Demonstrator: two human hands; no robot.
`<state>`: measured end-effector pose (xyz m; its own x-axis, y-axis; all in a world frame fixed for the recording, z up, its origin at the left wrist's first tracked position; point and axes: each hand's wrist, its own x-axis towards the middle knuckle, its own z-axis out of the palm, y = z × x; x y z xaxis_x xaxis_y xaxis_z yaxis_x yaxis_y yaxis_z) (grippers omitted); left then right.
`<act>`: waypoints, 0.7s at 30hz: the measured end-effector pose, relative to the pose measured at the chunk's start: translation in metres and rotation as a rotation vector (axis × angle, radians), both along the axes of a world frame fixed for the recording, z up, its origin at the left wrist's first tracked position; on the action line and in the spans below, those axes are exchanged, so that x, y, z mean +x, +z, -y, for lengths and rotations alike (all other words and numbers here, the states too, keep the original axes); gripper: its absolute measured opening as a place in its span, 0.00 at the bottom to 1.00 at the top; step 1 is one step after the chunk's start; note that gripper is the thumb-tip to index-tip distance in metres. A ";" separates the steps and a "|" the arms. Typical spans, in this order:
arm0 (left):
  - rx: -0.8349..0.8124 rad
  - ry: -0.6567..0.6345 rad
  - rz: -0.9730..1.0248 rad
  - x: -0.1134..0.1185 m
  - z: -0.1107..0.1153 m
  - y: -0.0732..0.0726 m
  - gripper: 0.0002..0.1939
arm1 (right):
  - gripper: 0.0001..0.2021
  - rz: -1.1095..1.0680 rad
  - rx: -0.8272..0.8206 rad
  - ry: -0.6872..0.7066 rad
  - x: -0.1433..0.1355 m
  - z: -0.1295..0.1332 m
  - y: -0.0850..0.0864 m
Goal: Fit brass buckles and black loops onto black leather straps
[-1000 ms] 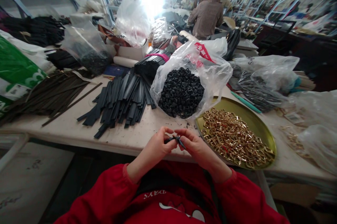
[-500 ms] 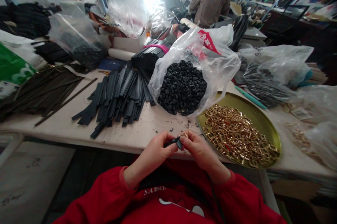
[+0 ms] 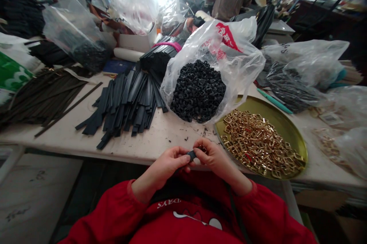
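The left hand [image 3: 172, 161] and right hand [image 3: 211, 154] pinch a strip [image 3: 191, 155]; the bag [image 3: 246, 62] holds loops [image 3: 198, 91], the tray [image 3: 279, 116] buckles [image 3: 262, 144].

A small dark strip [image 3: 191, 155] is sitting between the left hand [image 3: 172, 160] and the right hand [image 3: 211, 155], and fingers from both are pinching it. Its showing part is looking short and flat; the rest is hiding. A little gold piece [image 3: 204, 149] is peeking out by the right fingers, its shape mostly hiding.
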<state>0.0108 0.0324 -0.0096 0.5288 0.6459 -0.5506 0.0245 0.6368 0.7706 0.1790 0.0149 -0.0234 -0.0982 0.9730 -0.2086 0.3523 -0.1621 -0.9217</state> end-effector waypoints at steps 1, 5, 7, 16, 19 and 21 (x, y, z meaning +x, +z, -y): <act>0.009 -0.010 -0.016 0.000 0.002 -0.003 0.13 | 0.04 0.067 0.051 0.034 0.001 0.002 0.003; 0.099 -0.093 -0.059 0.001 0.008 -0.017 0.11 | 0.03 0.235 0.172 0.177 0.002 0.015 0.009; 0.133 -0.128 -0.077 0.002 0.009 -0.019 0.11 | 0.04 0.238 0.175 0.189 0.003 0.022 0.008; 0.376 -0.423 -0.269 -0.003 0.014 0.007 0.10 | 0.07 0.292 0.284 0.081 -0.008 0.044 -0.012; 0.466 -0.473 -0.280 -0.003 0.016 0.007 0.12 | 0.09 0.256 0.302 0.075 -0.014 0.048 -0.016; 0.587 -0.510 -0.338 -0.002 0.014 0.008 0.14 | 0.11 0.255 0.321 0.051 -0.014 0.044 -0.020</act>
